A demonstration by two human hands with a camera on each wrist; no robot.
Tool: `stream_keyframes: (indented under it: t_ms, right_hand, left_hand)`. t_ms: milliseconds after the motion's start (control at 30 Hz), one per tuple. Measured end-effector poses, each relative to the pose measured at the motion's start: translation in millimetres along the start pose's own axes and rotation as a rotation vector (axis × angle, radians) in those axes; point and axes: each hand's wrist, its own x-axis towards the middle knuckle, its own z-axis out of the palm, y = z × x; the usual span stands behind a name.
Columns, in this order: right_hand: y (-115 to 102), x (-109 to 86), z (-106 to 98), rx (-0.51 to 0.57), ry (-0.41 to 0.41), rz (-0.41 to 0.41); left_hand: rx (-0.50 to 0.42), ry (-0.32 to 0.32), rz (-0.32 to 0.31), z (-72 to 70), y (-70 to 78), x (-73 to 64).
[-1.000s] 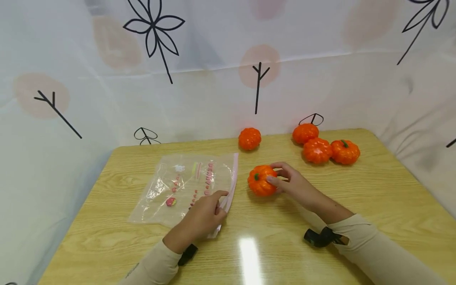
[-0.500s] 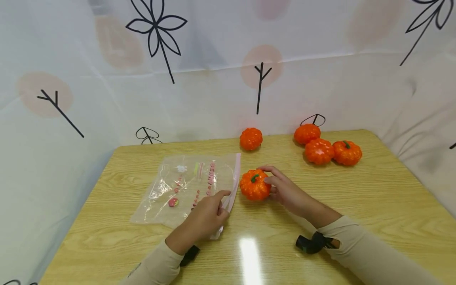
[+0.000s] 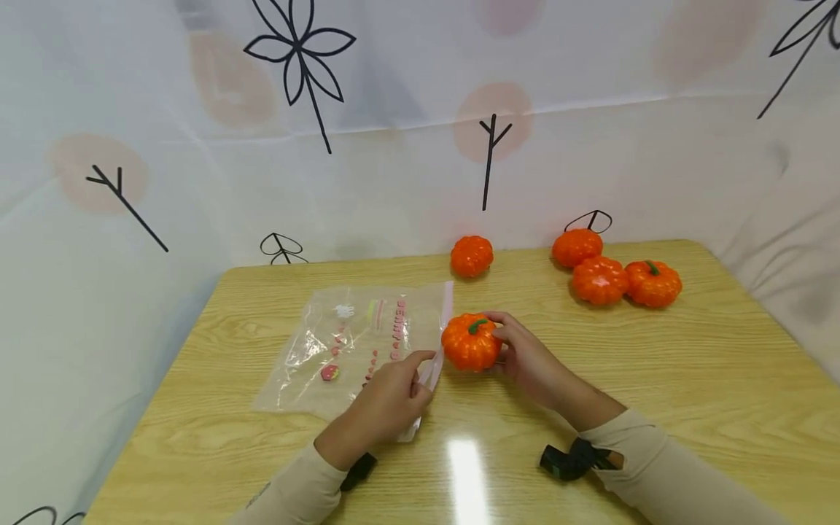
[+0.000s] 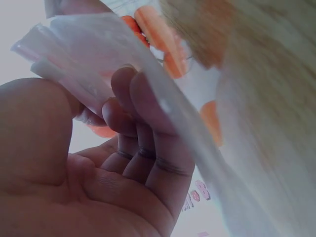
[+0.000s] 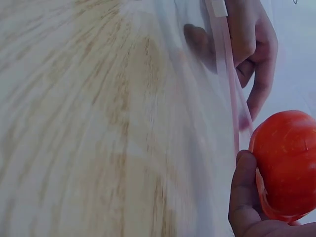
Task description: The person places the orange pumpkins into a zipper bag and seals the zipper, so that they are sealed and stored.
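A clear plastic zip bag [image 3: 361, 343] with pink printed letters and a pink zip edge lies flat on the table. My left hand [image 3: 390, 394] grips the bag's zip edge near its front corner; in the left wrist view the plastic film [image 4: 98, 44] passes between thumb and fingers. My right hand [image 3: 531, 357] holds a small orange toy pumpkin [image 3: 469, 344] with a green stem, right at the bag's mouth. From the right wrist, the pumpkin [image 5: 289, 163] overlaps the pink edge [image 5: 232, 89], where the two bag layers stand slightly apart.
One more orange pumpkin [image 3: 471, 257] sits at the table's back edge, behind the bag. Several others [image 3: 600, 281] cluster at the back right. A white patterned cloth [image 3: 394, 175] hangs behind the wooden table [image 3: 689, 379].
My right hand has carried the pumpkin left, up to the bag's zip edge, its stem turning more upward. My left hand keeps its grip on the bag.
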Motion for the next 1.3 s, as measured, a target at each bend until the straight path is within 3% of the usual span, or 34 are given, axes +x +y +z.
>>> stream_keyframes:
  t_ms: [167, 667, 1300]
  right_hand:
    - [1, -2.3, 1, 0.019, -0.022, -0.002]
    - [1, -1.8, 3, 0.007, -0.050, -0.005]
    - [4, -1.3, 0, -0.043, -0.055, -0.026]
  left_hand:
    - [-0.004, 0.017, -0.004, 1.5, 1.9, 0.0]
    - [0.017, 0.149, 0.077, 3.0, 2.1, 0.4]
    - [-0.051, 0.152, 0.150, 6.2, 12.5, -4.2]
